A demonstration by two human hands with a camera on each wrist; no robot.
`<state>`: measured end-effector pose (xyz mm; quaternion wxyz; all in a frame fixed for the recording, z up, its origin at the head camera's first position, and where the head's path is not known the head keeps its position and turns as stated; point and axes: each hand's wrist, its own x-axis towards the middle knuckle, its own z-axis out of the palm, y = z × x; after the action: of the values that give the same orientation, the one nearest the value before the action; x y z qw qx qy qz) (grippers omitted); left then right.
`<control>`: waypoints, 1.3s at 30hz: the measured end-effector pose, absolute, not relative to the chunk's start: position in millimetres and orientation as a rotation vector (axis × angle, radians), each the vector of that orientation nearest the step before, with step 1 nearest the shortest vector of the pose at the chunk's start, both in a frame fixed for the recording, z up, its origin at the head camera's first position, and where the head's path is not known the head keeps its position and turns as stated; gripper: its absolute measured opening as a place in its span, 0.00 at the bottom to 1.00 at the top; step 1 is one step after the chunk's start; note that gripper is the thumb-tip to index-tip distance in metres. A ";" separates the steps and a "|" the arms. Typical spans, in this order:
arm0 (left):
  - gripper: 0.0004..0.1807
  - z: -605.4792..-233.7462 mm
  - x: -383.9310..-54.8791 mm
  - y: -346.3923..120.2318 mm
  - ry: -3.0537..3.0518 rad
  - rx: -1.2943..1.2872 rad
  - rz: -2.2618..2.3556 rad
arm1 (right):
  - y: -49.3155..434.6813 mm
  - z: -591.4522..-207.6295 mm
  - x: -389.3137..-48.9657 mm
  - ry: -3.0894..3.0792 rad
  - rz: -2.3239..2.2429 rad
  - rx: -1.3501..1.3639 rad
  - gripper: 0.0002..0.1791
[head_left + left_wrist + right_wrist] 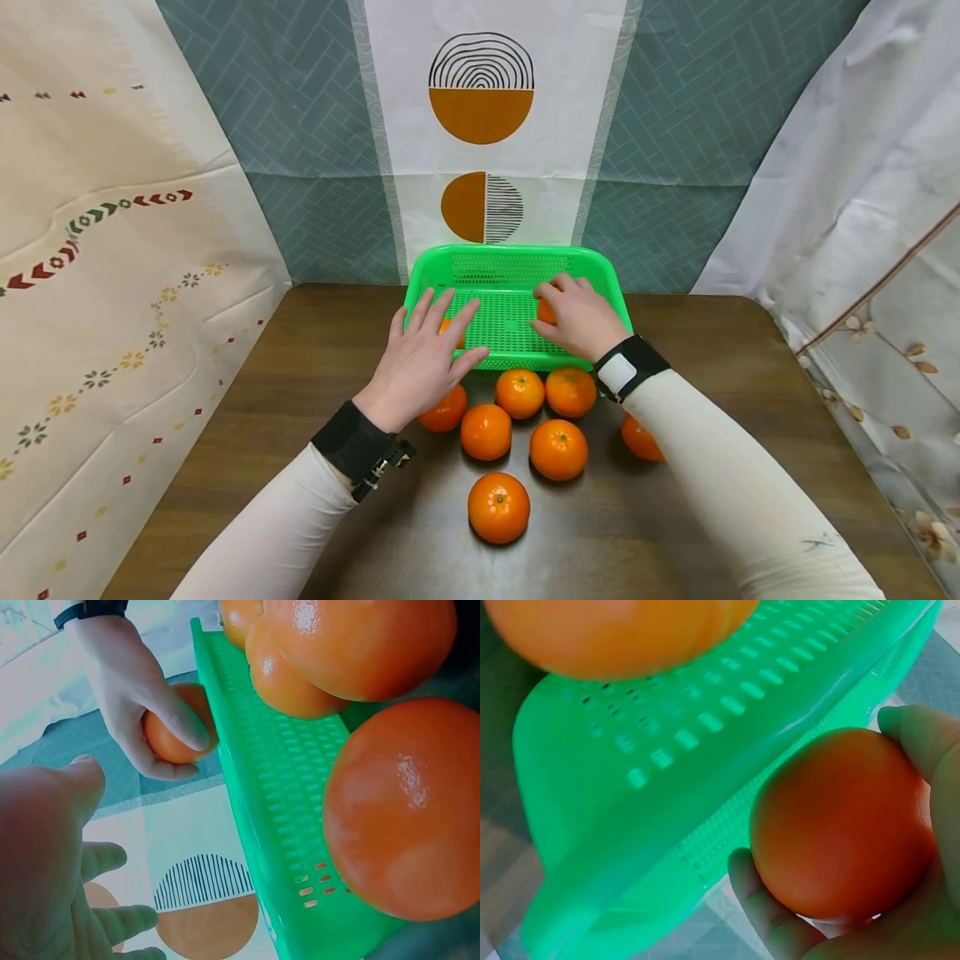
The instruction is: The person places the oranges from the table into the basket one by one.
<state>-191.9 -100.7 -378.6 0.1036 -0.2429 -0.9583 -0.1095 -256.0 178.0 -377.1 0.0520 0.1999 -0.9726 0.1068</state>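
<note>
My right hand (583, 321) grips an orange (840, 825) with thumb and fingers curled round it, over the right side of a green plastic basket (513, 251). In the right wrist view this orange appears close beside the basket's rim. My left hand (420, 367) hangs over the basket's left front edge, fingers spread and holding nothing. Another orange (456, 335) lies inside the basket, partly hidden behind the left fingers. The left wrist view shows the left palm (37, 855) and, beyond it, the right hand with its orange.
Several oranges lie on the brown wooden table (315, 367) in front of the basket, the nearest one (498, 507) at centre. One orange (642, 438) is partly covered by the right sleeve. A patterned cloth (480, 158) hangs behind the basket.
</note>
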 end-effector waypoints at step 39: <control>0.40 -375.8 -187.7 -107.9 -2.821 -0.737 -0.322 | 149.7 -404.1 -283.7 -3.240 0.410 0.560 0.29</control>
<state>-187.7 -107.9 -375.8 0.1037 -0.2498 -0.9565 -0.1091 -283.7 149.7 -404.1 -0.0858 0.1683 -0.9742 0.1234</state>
